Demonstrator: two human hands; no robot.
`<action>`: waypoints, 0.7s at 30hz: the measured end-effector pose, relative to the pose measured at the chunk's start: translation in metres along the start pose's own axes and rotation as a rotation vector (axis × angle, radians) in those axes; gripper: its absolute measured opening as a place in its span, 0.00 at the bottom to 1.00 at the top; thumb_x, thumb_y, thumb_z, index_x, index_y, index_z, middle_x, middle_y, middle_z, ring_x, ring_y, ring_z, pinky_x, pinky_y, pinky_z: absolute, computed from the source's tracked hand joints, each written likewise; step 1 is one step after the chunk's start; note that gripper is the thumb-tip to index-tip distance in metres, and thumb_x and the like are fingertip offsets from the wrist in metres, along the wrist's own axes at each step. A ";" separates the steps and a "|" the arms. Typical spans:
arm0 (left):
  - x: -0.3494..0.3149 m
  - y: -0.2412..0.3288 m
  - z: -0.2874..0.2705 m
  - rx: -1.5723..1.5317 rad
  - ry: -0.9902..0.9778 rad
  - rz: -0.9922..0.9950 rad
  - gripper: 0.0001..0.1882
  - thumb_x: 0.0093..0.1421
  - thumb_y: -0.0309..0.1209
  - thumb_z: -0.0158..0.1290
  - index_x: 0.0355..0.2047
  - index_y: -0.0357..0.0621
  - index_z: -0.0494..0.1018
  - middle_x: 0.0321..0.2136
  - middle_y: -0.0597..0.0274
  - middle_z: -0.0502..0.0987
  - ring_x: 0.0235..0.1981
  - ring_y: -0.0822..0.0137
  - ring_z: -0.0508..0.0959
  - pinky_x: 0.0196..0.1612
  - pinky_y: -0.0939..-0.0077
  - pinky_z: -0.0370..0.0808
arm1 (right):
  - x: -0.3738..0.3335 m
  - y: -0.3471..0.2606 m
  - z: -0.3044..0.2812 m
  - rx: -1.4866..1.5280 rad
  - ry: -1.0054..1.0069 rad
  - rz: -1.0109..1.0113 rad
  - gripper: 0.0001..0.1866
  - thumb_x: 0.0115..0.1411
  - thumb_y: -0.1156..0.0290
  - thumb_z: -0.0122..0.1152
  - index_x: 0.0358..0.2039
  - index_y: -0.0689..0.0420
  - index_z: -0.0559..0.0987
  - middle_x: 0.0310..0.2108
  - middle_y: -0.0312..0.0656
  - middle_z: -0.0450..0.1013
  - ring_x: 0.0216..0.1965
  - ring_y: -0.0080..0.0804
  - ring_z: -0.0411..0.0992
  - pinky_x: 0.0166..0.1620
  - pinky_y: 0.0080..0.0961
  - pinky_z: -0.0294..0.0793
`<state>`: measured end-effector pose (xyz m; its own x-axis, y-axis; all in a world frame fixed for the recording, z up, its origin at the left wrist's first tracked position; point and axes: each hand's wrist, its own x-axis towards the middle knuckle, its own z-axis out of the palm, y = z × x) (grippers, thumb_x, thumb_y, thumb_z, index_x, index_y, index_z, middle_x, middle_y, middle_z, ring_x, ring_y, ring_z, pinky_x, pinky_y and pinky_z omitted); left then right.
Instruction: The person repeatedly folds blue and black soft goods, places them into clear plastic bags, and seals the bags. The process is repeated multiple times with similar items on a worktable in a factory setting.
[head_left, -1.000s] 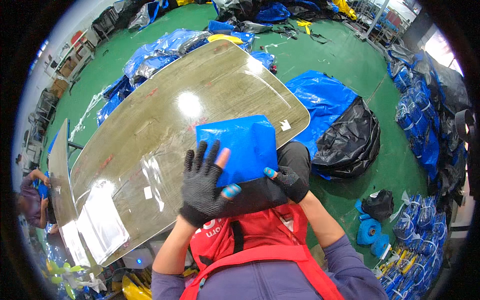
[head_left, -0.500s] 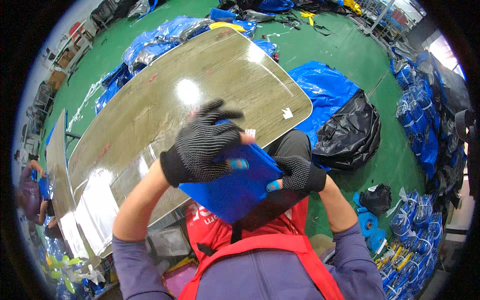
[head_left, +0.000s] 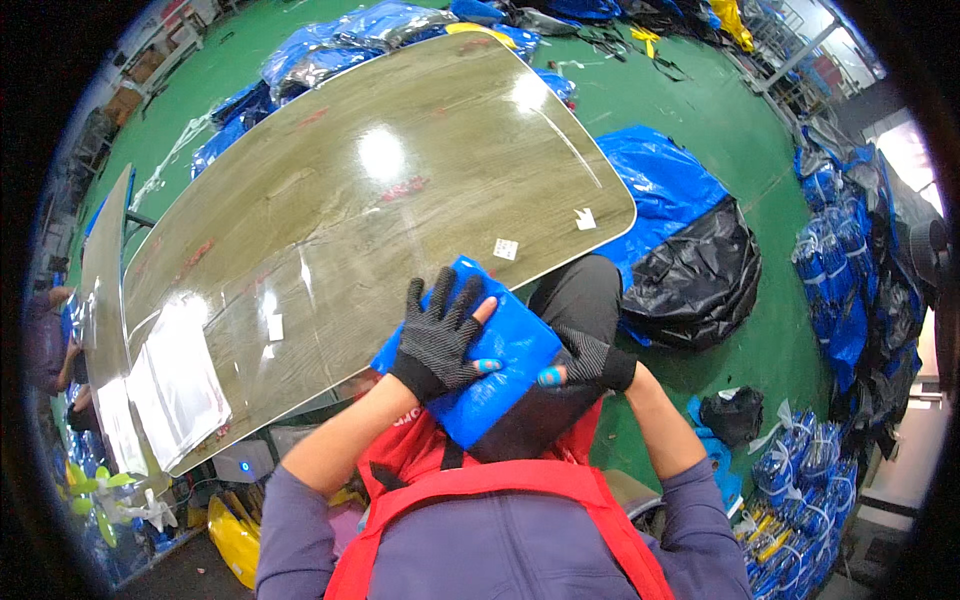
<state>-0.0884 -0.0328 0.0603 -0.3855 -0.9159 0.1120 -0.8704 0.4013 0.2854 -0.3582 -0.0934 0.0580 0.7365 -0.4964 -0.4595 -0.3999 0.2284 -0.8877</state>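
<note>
A folded blue and black plastic tarp bundle rests over my lap at the near edge of the table. My left hand, in a black dotted glove with bare fingertips, lies flat on its blue part with the fingers spread. At the bundle's right side, my right hand grips the edge, thumb on top; its other fingers are partly hidden. Blue wraps cover part of both thumbs. The wood-patterned table reaches away from me to the left, with small white labels stuck on it.
Clear plastic sleeves lie on the table's left end. To the right, a blue and black tarp heap sits on the green floor. Tied blue bundles are piled farther right. Another person's arm shows at the far left.
My left hand has come down from a blurred, raised pose to lie spread on the tarp bundle, which looks flatter. My right hand keeps its grip at the edge. The view has shifted slightly.
</note>
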 end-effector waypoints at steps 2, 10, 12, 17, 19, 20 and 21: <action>-0.012 -0.020 0.024 -0.159 0.041 -0.108 0.38 0.57 0.59 0.44 0.62 0.52 0.59 0.65 0.50 0.54 0.67 0.42 0.47 0.62 0.34 0.39 | 0.003 0.004 -0.001 -0.036 -0.055 0.048 0.39 0.48 0.59 0.72 0.57 0.63 0.66 0.54 0.47 0.69 0.55 0.34 0.66 0.58 0.32 0.63; -0.062 -0.104 0.005 0.109 -0.061 -0.197 0.32 0.59 0.52 0.47 0.61 0.54 0.61 0.65 0.51 0.54 0.66 0.44 0.49 0.66 0.44 0.40 | -0.014 0.020 -0.051 0.045 0.319 0.028 0.37 0.46 0.63 0.73 0.56 0.60 0.69 0.46 0.43 0.73 0.45 0.31 0.71 0.48 0.29 0.71; -0.059 -0.109 -0.007 0.074 -0.079 -0.141 0.32 0.57 0.53 0.49 0.60 0.57 0.63 0.65 0.53 0.55 0.67 0.45 0.49 0.66 0.44 0.39 | -0.012 0.021 -0.065 0.075 0.417 0.015 0.37 0.48 0.62 0.72 0.57 0.57 0.68 0.44 0.40 0.74 0.42 0.30 0.71 0.45 0.29 0.72; -0.045 -0.105 0.007 -0.319 0.108 -0.352 0.24 0.53 0.44 0.56 0.49 0.48 0.71 0.56 0.49 0.67 0.63 0.44 0.57 0.65 0.45 0.45 | -0.009 0.014 -0.069 0.385 0.326 -0.009 0.37 0.50 0.60 0.70 0.59 0.55 0.67 0.44 0.40 0.74 0.43 0.30 0.71 0.46 0.28 0.72; -0.046 -0.101 0.022 -0.175 0.262 -0.339 0.17 0.49 0.38 0.59 0.37 0.45 0.73 0.51 0.47 0.70 0.61 0.45 0.62 0.64 0.49 0.50 | -0.009 0.011 -0.063 0.103 0.331 0.019 0.35 0.51 0.61 0.69 0.58 0.58 0.68 0.44 0.40 0.73 0.45 0.29 0.71 0.47 0.28 0.71; -0.047 -0.100 0.028 -0.179 0.317 -0.353 0.15 0.48 0.37 0.60 0.35 0.44 0.72 0.51 0.46 0.70 0.60 0.45 0.62 0.64 0.50 0.51 | -0.009 0.010 -0.061 0.029 0.312 -0.008 0.35 0.51 0.61 0.69 0.58 0.58 0.68 0.43 0.39 0.74 0.43 0.28 0.71 0.47 0.27 0.71; -0.048 -0.099 0.034 -0.182 0.346 -0.368 0.14 0.47 0.36 0.60 0.32 0.44 0.72 0.51 0.46 0.71 0.60 0.45 0.63 0.64 0.51 0.52 | -0.010 0.009 -0.058 -0.044 0.292 -0.035 0.35 0.51 0.61 0.68 0.58 0.59 0.68 0.42 0.38 0.74 0.42 0.27 0.71 0.46 0.26 0.71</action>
<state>0.0061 -0.0277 -0.0057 0.0856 -0.9584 0.2723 -0.8501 0.0723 0.5216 -0.4014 -0.1351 0.0561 0.5646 -0.7248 -0.3948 -0.4046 0.1738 -0.8978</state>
